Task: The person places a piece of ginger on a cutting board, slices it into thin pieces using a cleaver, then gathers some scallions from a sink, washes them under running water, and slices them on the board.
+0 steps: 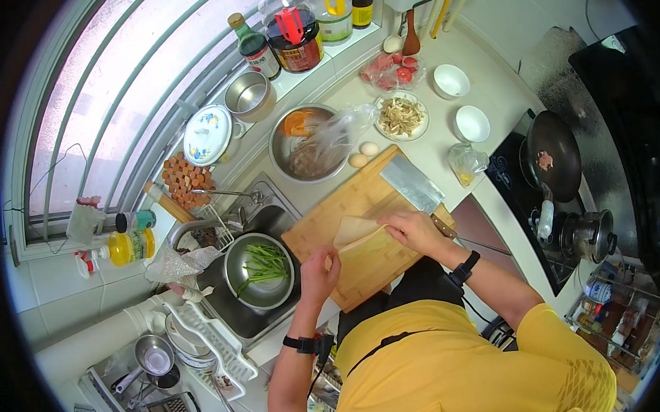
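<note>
A thin, pale yellow sheet of food, perhaps tofu skin (359,238), lies partly folded on a wooden cutting board (330,211). My right hand (416,230) pinches its upper right edge between thumb and fingers. At the sheet's left edge is my left hand (319,273), fingers curled; whether it grips the edge cannot be told. A cleaver (413,183) lies flat on the board beyond my right hand, its wooden handle pointing to the board's right edge. Two eggs (363,153) rest just past the board's far edge.
Left of the board, a steel bowl of green vegetable pieces (261,272) sits in the sink (278,222). Behind stand a steel basin (310,143) with a plastic bag and a plate of sliced mushrooms (402,116). White bowls (451,81) and a wok (554,155) on the stove are at right.
</note>
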`<state>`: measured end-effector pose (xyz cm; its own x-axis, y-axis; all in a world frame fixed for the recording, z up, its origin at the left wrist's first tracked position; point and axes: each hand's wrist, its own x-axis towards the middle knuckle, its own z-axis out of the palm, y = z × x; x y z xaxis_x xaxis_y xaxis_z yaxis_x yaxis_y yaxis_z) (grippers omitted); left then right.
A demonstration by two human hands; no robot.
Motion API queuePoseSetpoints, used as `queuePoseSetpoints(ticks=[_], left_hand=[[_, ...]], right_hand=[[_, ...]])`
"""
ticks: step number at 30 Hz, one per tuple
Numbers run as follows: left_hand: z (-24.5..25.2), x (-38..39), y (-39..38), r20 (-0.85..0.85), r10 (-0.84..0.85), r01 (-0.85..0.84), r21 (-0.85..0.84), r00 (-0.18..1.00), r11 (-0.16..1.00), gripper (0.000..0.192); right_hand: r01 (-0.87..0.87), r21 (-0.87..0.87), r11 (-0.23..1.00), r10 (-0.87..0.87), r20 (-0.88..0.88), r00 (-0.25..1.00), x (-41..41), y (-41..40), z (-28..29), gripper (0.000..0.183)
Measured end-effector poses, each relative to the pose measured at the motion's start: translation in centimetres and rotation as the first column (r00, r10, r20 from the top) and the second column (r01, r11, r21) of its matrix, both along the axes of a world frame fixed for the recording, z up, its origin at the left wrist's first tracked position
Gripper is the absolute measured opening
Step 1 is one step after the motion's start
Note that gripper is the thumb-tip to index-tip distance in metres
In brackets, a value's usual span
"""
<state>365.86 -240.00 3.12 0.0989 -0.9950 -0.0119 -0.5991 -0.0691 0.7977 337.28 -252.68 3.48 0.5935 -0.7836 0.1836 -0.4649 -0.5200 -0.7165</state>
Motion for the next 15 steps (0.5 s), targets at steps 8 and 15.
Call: queuePoseSetpoints(ticks=[8, 15], left_hand=[[-3.9, 0.2, -5.6, 0.216, -0.184, 0.179, 0.045, 0.959, 0.983, 0.015], [-6.4, -0.8, -11.3, 0.193, -0.249, 0.245, 0.041, 0.949, 0.969, 0.015]], right_hand=[[-0.075, 0.012, 0.997, 0.075, -0.053, 0.996, -0.2, -0.6, -0.6, 0.012], [0.194, 0.045, 0.980, -0.187, -0.123, 0.975, -0.2, -0.4, -2.2, 0.014]])
